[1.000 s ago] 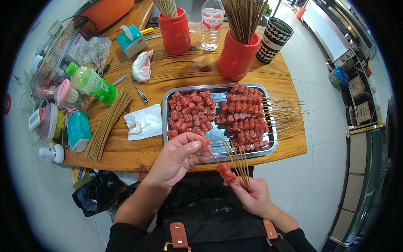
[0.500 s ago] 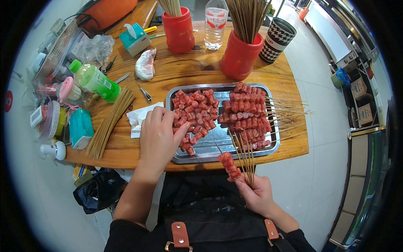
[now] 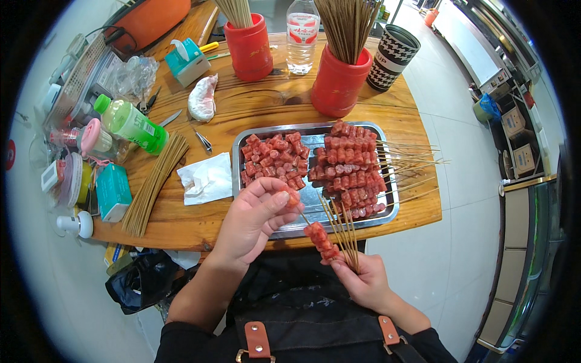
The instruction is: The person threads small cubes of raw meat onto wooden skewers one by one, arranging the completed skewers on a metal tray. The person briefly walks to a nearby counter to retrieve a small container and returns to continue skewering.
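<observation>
My left hand [image 3: 254, 218] pinches a red sausage piece [image 3: 290, 196] at the tip of a thin skewer. That skewer, partly loaded with sausage pieces [image 3: 319, 239], is in my right hand [image 3: 364, 279], which also grips several bare bamboo skewers [image 3: 344, 233]. Behind both hands lies a shallow metal tray [image 3: 305, 227]. Loose sausage pieces [image 3: 275, 158] fill its left side. Finished sausage skewers [image 3: 352, 158] are stacked on its right, their sticks poking out over the right rim.
Left of the tray are a crumpled tissue [image 3: 207, 180], a bundle of skewers [image 3: 156, 184] and a green-capped bottle [image 3: 134, 125]. Behind it stand two red pots of skewers [image 3: 249, 51], [image 3: 341, 85], a water bottle [image 3: 301, 39] and a patterned cup [image 3: 393, 57].
My left hand has come from the loose pieces toward me and right, bringing a sausage piece to the skewer tip. My right hand stays nearly in place, still gripping the skewers.
</observation>
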{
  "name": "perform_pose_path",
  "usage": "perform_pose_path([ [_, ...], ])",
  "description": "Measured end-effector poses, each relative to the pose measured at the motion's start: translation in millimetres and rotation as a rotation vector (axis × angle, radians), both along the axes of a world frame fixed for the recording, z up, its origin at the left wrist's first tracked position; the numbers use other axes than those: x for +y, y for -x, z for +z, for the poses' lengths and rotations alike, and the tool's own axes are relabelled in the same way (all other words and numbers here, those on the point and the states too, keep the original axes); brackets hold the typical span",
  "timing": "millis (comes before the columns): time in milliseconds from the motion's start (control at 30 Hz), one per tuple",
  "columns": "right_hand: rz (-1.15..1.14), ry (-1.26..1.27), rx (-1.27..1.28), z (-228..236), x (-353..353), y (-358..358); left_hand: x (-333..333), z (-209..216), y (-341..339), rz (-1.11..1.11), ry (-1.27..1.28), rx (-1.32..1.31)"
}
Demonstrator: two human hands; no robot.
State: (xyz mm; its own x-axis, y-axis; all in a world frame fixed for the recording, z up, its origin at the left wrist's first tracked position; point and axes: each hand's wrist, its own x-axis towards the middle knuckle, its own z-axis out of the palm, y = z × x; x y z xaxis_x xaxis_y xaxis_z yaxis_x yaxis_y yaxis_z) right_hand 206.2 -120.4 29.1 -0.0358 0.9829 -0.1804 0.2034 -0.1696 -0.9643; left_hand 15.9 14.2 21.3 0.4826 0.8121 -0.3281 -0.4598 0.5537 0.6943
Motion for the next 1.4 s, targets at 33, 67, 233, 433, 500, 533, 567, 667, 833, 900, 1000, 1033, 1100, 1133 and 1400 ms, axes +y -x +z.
perform_pose_path([
  [33,0.005,0.009,-0.008,1,0,-1,-1,1,-1,-0.007,0.012,-0.028],
  [67,0.012,0.031,-0.025,2,0,-1,-2,2,0,-0.01,0.008,-0.018],
  [233,0.024,-0.044,-0.041,0,-2,1,-1,3,3,-0.13,-0.056,0.049],
  [433,0.007,-0.029,0.024,1,-7,5,-14,-1,-3,-0.174,-0.034,-0.01],
  [500,0.001,-0.026,0.041,2,-7,6,-18,-2,-5,-0.166,-0.047,-0.023],
  [533,0.003,-0.028,0.043,2,-7,6,-19,-2,-5,-0.161,-0.061,-0.028],
  [567,0.005,-0.03,0.046,2,-7,7,-20,-3,-5,-0.156,-0.074,-0.034],
  [667,0.003,-0.01,0.072,3,-7,6,-24,-3,-6,-0.168,-0.072,-0.017],
  [833,0.072,0.01,-0.078,6,-2,-5,-23,0,-9,-0.134,-0.088,-0.007],
  [900,0.094,-0.116,-0.237,10,5,-17,-18,3,-7,-0.1,-0.117,0.001],
  [1000,0.097,-0.437,-0.604,25,22,-56,-10,9,6,0.018,-0.205,0.054],
  [1033,0.08,-0.572,-0.755,30,31,-72,-9,11,12,0.048,-0.261,0.166],
  [1100,0.168,-0.695,-1.042,40,55,-109,-6,13,27,0.125,-0.408,0.315],
  [1133,0.228,-0.722,-1.119,43,67,-124,-5,13,34,0.126,-0.437,0.376],
  [1400,0.35,-0.659,-1.298,53,107,-148,1,9,59,0.086,-0.961,1.114],
])
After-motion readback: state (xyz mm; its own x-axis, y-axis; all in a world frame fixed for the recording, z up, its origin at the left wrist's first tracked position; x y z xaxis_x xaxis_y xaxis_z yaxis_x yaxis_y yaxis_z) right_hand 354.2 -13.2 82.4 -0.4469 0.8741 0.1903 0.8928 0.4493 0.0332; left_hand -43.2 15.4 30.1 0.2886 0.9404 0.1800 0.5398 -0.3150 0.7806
